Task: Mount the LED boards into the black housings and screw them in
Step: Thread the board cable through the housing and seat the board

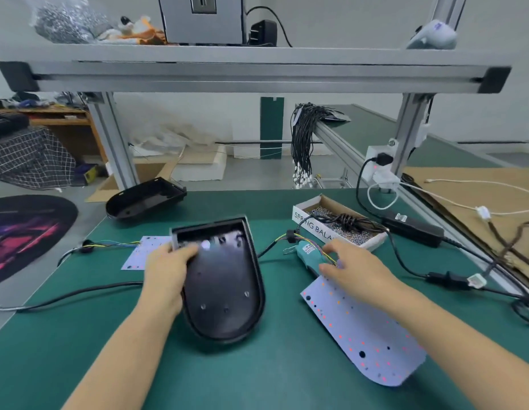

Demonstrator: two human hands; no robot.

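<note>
The left hand (168, 273) is gripping an empty housing (224, 279); the right hand (354, 267), fingers loose, is touching an unmounted board (366, 329). Nothing is looking mounted or screwed yet.

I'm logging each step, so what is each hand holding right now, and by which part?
The left hand grips the black housing by its left rim. The right hand rests on the LED board's wired end; a grip cannot be told.

Both forearms are bare, with no sleeves, gloves or jewellery showing.

2 housings (224, 279), 2 LED boards (363, 329)
</note>
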